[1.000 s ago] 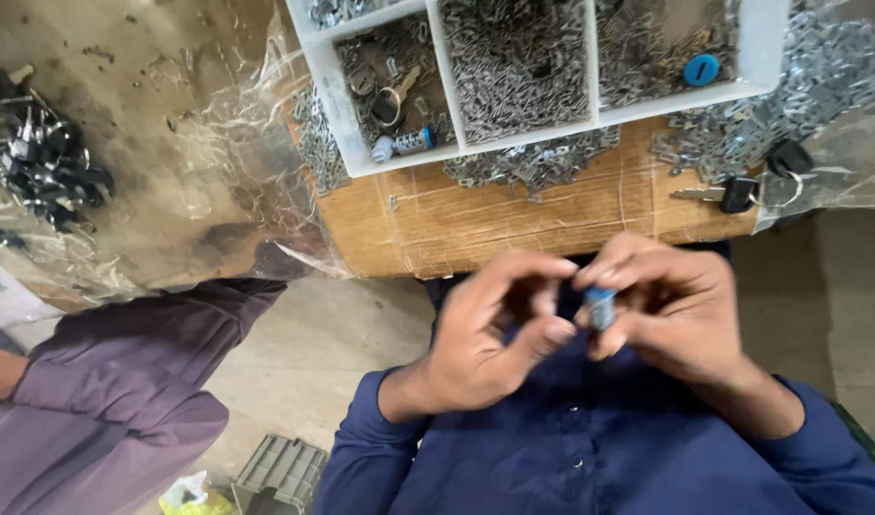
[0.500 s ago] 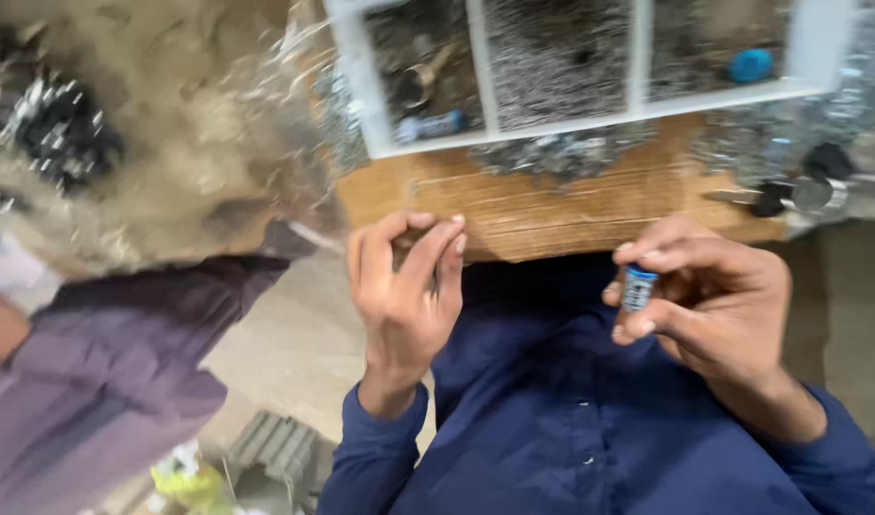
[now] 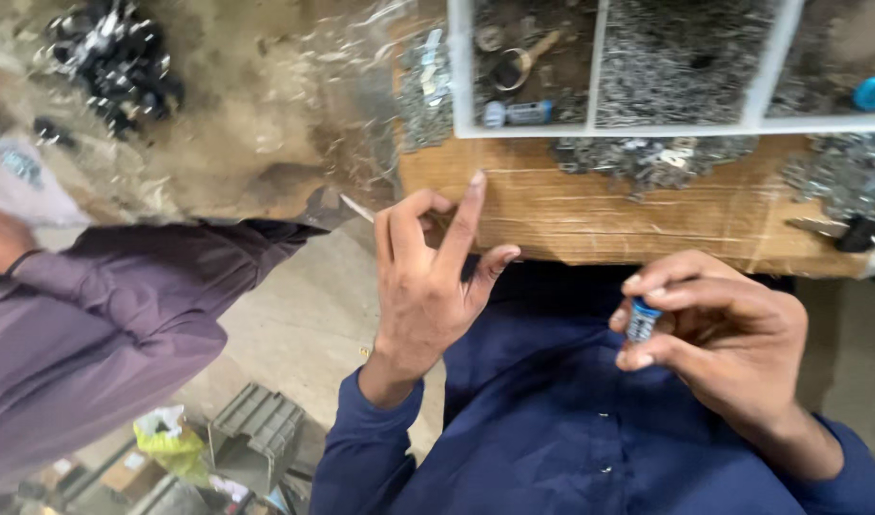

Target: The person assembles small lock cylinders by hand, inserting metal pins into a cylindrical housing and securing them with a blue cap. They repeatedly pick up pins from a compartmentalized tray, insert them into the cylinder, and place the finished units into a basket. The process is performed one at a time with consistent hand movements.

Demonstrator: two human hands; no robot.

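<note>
Two right fingers (image 3: 647, 283) pinch a small blue cylinder (image 3: 642, 320).

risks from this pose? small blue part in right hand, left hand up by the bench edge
1. The small blue-capped part is pinched only at the fingertips of the right hand, over the lap: it may slip and drop.
2. The left hand is raised near the wooden bench edge, close under loose metal pieces that it could knock off.

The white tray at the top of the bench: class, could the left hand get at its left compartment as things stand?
Probably yes. The left hand is empty at the bench edge, and only bare wooden benchtop lies between it and the open white tray.
</note>
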